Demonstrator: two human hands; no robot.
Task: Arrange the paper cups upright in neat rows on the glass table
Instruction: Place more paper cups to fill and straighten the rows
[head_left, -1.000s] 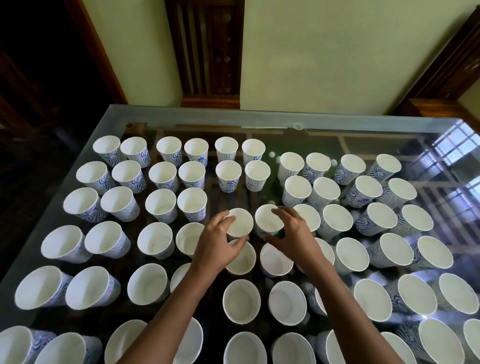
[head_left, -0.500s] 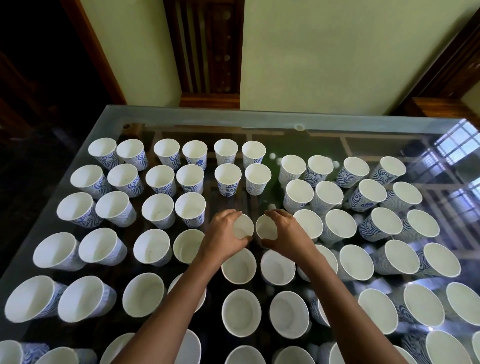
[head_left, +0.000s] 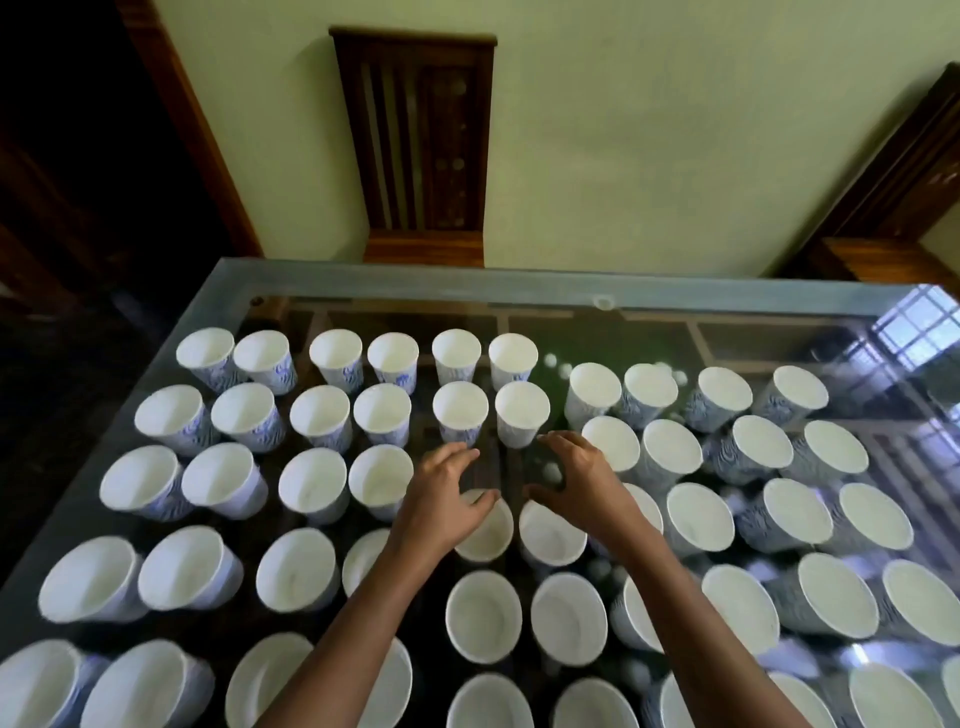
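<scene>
My left hand (head_left: 447, 499) and right hand (head_left: 579, 486) both hover loosely spread, gripping nothing, over a mid-table gap. White, blue-patterned paper cups (head_left: 460, 410) stand upright in rows across the glass table (head_left: 415, 283).

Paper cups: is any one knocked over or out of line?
None has fallen, but the third row from the far edge of white-and-blue paper cups breaks: bare glass table shows between the left hand and right hand.

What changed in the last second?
Both hands let go: the left hand and right hand opened their grip and lifted off the left centre cup and right centre cup, which stand upright. The other cups and the glass table stayed put.
</scene>
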